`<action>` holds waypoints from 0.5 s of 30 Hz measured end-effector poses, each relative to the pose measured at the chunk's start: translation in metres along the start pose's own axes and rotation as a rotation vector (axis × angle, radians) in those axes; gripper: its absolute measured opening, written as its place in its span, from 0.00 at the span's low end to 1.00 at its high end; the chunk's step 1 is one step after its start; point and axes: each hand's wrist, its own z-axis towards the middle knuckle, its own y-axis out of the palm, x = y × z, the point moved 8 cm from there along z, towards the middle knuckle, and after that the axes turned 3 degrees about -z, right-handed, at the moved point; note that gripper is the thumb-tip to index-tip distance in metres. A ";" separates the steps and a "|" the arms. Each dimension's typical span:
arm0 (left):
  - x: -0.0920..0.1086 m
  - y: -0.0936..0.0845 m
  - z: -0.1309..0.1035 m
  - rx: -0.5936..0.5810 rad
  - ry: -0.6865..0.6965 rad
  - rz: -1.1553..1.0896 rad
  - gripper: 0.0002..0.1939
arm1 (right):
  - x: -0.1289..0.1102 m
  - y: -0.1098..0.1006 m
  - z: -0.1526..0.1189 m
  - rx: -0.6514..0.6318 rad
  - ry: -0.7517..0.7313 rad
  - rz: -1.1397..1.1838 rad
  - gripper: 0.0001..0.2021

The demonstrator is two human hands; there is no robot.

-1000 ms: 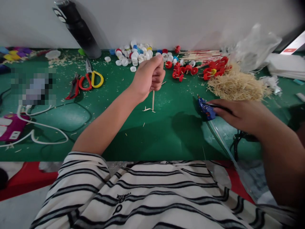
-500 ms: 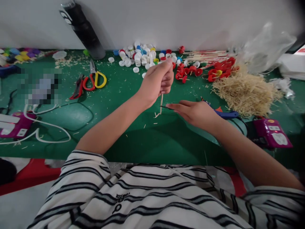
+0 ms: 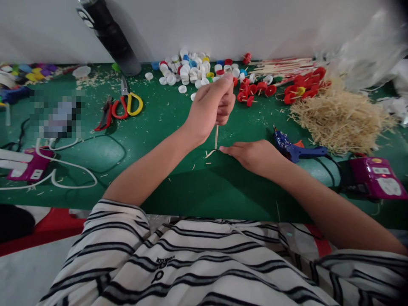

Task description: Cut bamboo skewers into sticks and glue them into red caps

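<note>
My left hand (image 3: 213, 104) is closed around a thin wooden stick (image 3: 216, 137), which points down at the table. My right hand (image 3: 253, 157) lies low over the green table, its fingers pinched on a small dark blade (image 3: 218, 149). Most of the blade is hidden by the fingers. Its tip is at the stick's lower end, where curled wood shavings (image 3: 210, 154) lie.
Behind my hands are bottle caps (image 3: 191, 72), red caps on sticks (image 3: 245, 91) and loose sticks (image 3: 283, 67). On the right are a blue glue gun (image 3: 295, 149), a heap of wood shavings (image 3: 341, 121) and a purple box (image 3: 379, 177). Scissors (image 3: 127, 100), pliers (image 3: 105, 115) and a black bottle (image 3: 116, 42) stand left.
My right hand has moved down along the stick with the blade, toward its lower end. A shaving at the tip has grown longer. My left hand keeps its grip, and the view has shifted slightly.
</note>
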 end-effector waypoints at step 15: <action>0.003 -0.018 0.010 0.035 -0.030 0.020 0.36 | 0.015 -0.013 -0.008 0.146 -0.004 -0.036 0.24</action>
